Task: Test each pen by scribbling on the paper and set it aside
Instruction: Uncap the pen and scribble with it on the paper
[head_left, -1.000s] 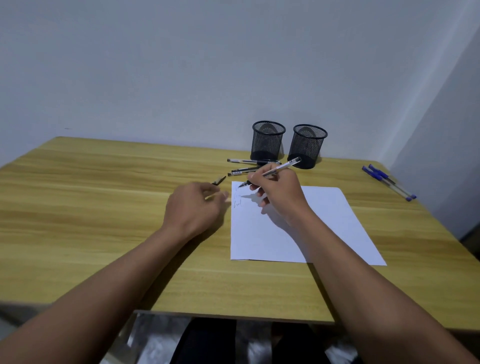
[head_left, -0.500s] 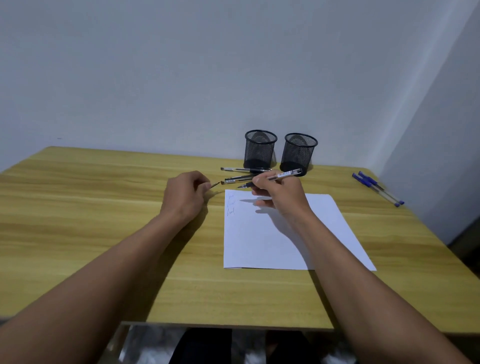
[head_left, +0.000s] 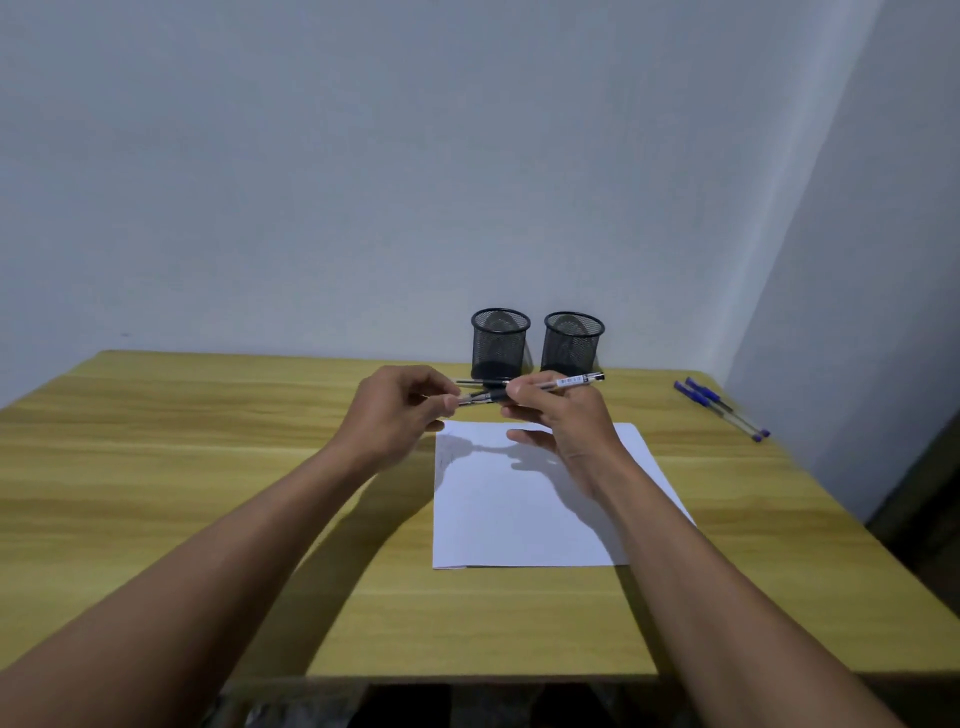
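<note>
A clear pen with a white label (head_left: 569, 382) is pinched in my right hand (head_left: 563, 415), held level above the far edge of the white paper (head_left: 519, 519). My left hand (head_left: 397, 413) pinches a small dark cap (head_left: 475, 398) right at the pen's tip end, the two hands nearly touching. Faint scribbles mark the paper's upper left corner. Behind my hands, black pens (head_left: 480, 383) lie on the table, partly hidden.
Two black mesh pen cups (head_left: 500, 343) (head_left: 573, 344) stand at the table's far edge by the wall. Blue-capped pens (head_left: 719, 408) lie at the far right near the corner wall. The wooden table (head_left: 182, 467) stretches left.
My right hand lifted the pen off the paper and brought it level. My left hand rose from the table and moved right, bringing the cap to the pen's tip.
</note>
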